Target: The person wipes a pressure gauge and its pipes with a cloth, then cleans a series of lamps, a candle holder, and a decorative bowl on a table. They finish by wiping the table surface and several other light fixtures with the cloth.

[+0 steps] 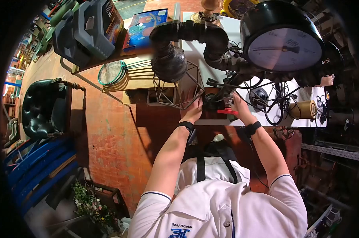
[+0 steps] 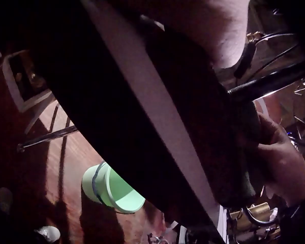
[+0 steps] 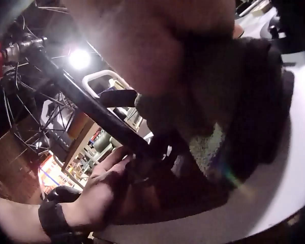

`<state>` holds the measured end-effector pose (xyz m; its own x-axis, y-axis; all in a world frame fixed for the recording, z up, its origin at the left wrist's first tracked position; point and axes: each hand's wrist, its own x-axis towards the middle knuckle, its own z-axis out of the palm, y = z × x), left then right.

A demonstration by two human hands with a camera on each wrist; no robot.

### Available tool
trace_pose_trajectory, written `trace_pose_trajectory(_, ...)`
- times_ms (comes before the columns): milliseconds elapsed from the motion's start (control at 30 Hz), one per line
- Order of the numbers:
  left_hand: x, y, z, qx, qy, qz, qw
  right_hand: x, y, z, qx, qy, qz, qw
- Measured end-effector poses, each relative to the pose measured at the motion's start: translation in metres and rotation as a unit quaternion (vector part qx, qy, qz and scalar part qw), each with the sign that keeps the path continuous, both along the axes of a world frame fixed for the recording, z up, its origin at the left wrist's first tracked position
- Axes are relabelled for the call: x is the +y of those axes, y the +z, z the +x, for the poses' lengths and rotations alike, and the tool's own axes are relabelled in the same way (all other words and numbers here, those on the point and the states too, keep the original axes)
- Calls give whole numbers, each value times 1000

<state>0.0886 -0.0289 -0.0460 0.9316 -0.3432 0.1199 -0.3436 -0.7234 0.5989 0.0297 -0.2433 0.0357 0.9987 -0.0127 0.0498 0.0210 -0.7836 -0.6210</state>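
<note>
A pipe lamp of dark fittings (image 1: 195,31) stands on the white table, with a big round gauge (image 1: 284,53), a wire cage (image 1: 175,95) and a red valve handle (image 1: 228,112). My left hand (image 1: 193,110) grips its dark base from the left, partly hidden behind the cage. On the other side of the valve, my right hand (image 1: 243,109) holds the base. The left wrist view has the right hand's (image 2: 287,165) fingers bent at the edge of the dark base (image 2: 229,168). In the right wrist view, the left hand (image 3: 104,188) holds the base's opposite side.
Black cables (image 1: 280,107) and a brass-coloured cylinder (image 1: 302,110) lie at the table's right. To the left are badminton rackets (image 1: 111,73), a blue box (image 1: 143,29) and grey jugs (image 1: 92,31). A black tufted chair (image 1: 44,109) stands farther left. A green bucket (image 2: 112,188) is on the floor.
</note>
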Motion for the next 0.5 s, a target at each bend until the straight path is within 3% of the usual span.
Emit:
trace_pose_trajectory(67,0,6,-2,-21,-3,3,1000,5,18,-6,17,-15,11,1000)
trace_pose_trajectory(200,-3,23,-5,-91,9,-36,995,-5,25,-24,46,64,-37,996)
trace_pose_trajectory(267,-2,12,-4,17,1,-55,998,3,39,-39,71,83,-61,992)
trace_pose_trajectory(300,-2,11,-4,16,0,-56,998,3,34,-46,30,139,-97,985)
trace_pose_trajectory(367,-2,11,-2,90,-6,-14,996,-1,21,-58,69,137,-65,986)
trace_pose_trajectory(500,-2,13,-5,43,6,-46,998,5,18,-73,73,176,-67,979)
